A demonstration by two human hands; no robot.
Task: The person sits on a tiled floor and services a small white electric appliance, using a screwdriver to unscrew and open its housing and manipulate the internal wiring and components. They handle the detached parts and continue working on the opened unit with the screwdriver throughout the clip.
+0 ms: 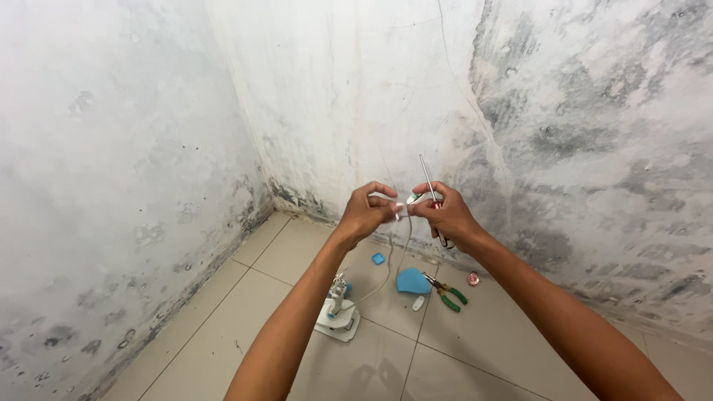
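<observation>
Green-handled pliers (446, 290) lie on the tiled floor (223, 334) near a blue cover (413, 281).

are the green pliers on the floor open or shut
Open: the green pliers lie on the tiled floor with handles spread apart.

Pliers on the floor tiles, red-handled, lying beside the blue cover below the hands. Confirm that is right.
Not quite: the pliers have green handles, not red. The head view shows them lying on the floor tiles beside the blue cover, below the left hand and right hand, as you said.
</observation>
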